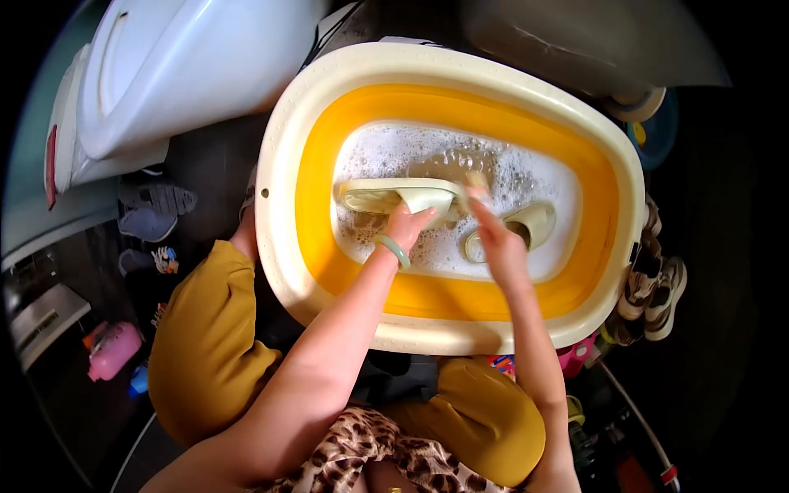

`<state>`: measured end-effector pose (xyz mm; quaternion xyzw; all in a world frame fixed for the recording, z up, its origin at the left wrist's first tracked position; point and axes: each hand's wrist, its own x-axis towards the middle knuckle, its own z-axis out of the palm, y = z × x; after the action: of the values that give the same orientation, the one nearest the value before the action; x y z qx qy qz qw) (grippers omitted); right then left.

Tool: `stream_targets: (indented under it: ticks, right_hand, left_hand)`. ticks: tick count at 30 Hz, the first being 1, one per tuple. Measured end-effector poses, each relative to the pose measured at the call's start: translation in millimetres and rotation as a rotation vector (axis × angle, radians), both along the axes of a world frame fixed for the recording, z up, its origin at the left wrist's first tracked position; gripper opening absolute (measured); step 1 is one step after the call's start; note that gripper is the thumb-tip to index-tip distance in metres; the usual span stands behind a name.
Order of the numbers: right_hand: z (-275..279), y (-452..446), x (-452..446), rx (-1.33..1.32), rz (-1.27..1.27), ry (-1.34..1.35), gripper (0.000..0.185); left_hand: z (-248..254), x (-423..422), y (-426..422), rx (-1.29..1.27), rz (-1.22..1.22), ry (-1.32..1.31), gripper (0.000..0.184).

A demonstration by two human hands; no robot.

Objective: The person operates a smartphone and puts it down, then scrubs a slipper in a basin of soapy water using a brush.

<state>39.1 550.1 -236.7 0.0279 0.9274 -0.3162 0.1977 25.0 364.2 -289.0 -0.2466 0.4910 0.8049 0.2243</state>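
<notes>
Over the basin, my left hand (403, 226), with a pale green bangle at the wrist, grips a cream slide slipper (374, 198) by its strap. The slipper lies on its side, its toe end turned toward my right hand. My right hand (499, 238) is closed and smeared by motion at that end. A blurred pale tan thing (476, 179) sticks out past its fingers; its kind cannot be made out. A second cream slipper (538, 222) rests in the suds just right of my right hand. Foamy water (526, 168) covers the floor of the yellow basin (452, 96).
The basin's wide cream rim (283, 148) surrounds the work. A white toilet (197, 66) stands at upper left. Sneakers (664, 297) sit against the right side, grey slippers (149, 223) and a pink bottle (115, 349) at left. My bent knees (205, 345) flank the basin's near edge.
</notes>
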Motion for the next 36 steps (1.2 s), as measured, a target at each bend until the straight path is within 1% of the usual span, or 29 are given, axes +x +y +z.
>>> stream_targets:
  ticks: [1, 2, 3, 4, 5, 6, 7, 8, 9, 10, 13, 14, 15, 16, 17, 18, 19, 20, 22, 23, 25, 26, 27, 28, 30, 32, 34, 35, 36]
  right_hand:
    - [-12.6, 28.6, 4.3, -0.015, -0.063, -0.045, 0.038]
    - [-6.1, 36.6, 6.0, -0.035, -0.123, -0.141, 0.038]
    - [-6.6, 36.3, 6.0, -0.072, -0.173, -0.095, 0.037]
    - [-11.8, 30.6, 5.9, -0.072, -0.176, -0.105, 0.037]
    - [1.0, 4.0, -4.6, -0.108, -0.062, -0.019, 0.036]
    - [14.6, -25.1, -15.7, -0.113, 0.058, 0.027, 0.037]
    - [28.4, -54.2, -26.7, -0.122, 0.175, 0.078, 0.037]
    - [41.1, -82.2, -32.1, -0.095, 0.297, 0.062, 0.038]
    - [51.2, -107.0, -36.4, -0.009, 0.415, 0.009, 0.040]
    - [55.8, -119.3, -38.8, 0.085, 0.532, -0.049, 0.042]
    - [49.7, -118.8, -37.6, 0.127, 0.544, 0.007, 0.048]
    - [48.3, -110.0, -36.5, 0.083, 0.449, 0.004, 0.046]
    - [47.1, -91.5, -34.4, 0.038, 0.354, -0.001, 0.044]
    - [36.0, -70.2, -30.2, 0.027, 0.246, 0.004, 0.040]
    - [23.8, -46.5, -23.7, 0.033, 0.122, -0.009, 0.038]
    - [14.8, -21.4, -19.4, -0.013, 0.040, -0.011, 0.039]
    - [0.2, 2.4, -16.6, -0.005, 0.009, -0.022, 0.040]
    - [-14.5, 26.2, -14.4, 0.004, -0.023, -0.033, 0.041]
    - [-50.1, 49.9, -14.4, -0.121, -0.192, -0.009, 0.036]
    - [-53.7, 47.5, -23.0, -0.119, -0.196, -0.007, 0.036]
    - [-57.8, 29.4, -32.7, -0.147, -0.398, -0.017, 0.037]
    - [-56.7, 23.1, -29.2, -0.059, -0.274, 0.046, 0.038]
    - [-66.9, 23.3, -21.8, -0.084, -0.179, 0.112, 0.038]
    - [-74.6, 28.0, -15.6, -0.156, -0.191, 0.055, 0.038]
    - [-61.9, 22.2, -11.6, -0.291, -0.225, -0.064, 0.039]
    - [-22.1, 13.2, -14.6, -0.722, -0.571, -0.182, 0.040]
    - [8.6, -6.3, -24.3, -0.750, -0.573, -0.200, 0.042]
    - [17.6, -19.1, -27.3, -0.768, -0.498, -0.225, 0.042]
    - [21.8, -30.4, -29.4, -0.784, -0.420, -0.247, 0.041]
  left_hand:
    - [-4.8, 1.1, -0.6, -0.033, -0.041, -0.030, 0.035]
    - [-7.3, 5.5, 0.0, -0.029, -0.034, -0.044, 0.035]
    - [-11.0, 3.9, 1.7, -0.038, -0.025, -0.005, 0.031]
    - [-13.9, 5.9, 2.8, -0.051, -0.018, 0.027, 0.027]
    - [-6.7, 4.5, 3.9, -0.089, -0.026, 0.031, 0.026]
    - [-9.6, 3.0, 4.9, -0.089, -0.048, 0.000, 0.023]
    - [-37.2, 5.1, -0.8, 0.120, 0.003, 0.091, 0.024]
    - [-59.0, 9.2, -4.6, 0.220, 0.027, 0.133, 0.025]
    - [-80.1, 13.0, -8.2, 0.324, 0.048, 0.172, 0.025]
    - [-92.4, 17.2, -4.7, 0.370, 0.057, 0.149, 0.026]
    - [-117.3, 25.2, 6.9, 0.513, 0.103, 0.086, 0.026]
    - [-127.5, 27.4, 5.6, 0.554, 0.127, 0.071, 0.026]
    - [-73.4, 15.1, 5.0, 0.148, 0.021, 0.053, 0.026]
    - [-20.9, 3.3, 4.4, -0.238, -0.119, -0.017, 0.027]
    - [-16.0, 5.7, 9.3, -0.281, -0.080, 0.026, 0.027]
    - [-15.2, 2.7, 13.8, -0.325, -0.035, 0.070, 0.027]
    - [-26.8, 6.7, 15.5, -0.315, -0.014, 0.152, 0.028]
    - [-22.8, 11.7, 13.2, -0.312, -0.015, 0.139, 0.028]
    - [-12.8, 8.0, 9.2, -0.149, 0.022, 0.028, 0.028]
    - [-12.2, 9.2, 10.4, -0.055, 0.100, 0.033, 0.029]
    - [-2.8, 6.8, 6.5, -0.035, 0.127, -0.011, 0.031]
    - [1.9, 3.8, 4.5, -0.013, 0.152, -0.053, 0.033]
    - [3.8, 2.2, 2.5, 0.022, 0.154, -0.057, 0.034]
    - [4.9, -1.2, 1.6, 0.023, 0.144, -0.052, 0.034]
    - [5.8, -2.5, 1.6, 0.081, 0.221, -0.067, 0.033]
    - [6.7, -1.1, -0.2, 0.104, 0.199, -0.065, 0.034]
    - [3.1, -2.6, -1.8, 0.122, 0.179, -0.044, 0.034]
    - [-2.8, -2.0, -2.0, 0.110, 0.198, -0.055, 0.035]
    - [1.5, -5.6, -0.8, 0.099, 0.220, -0.064, 0.035]
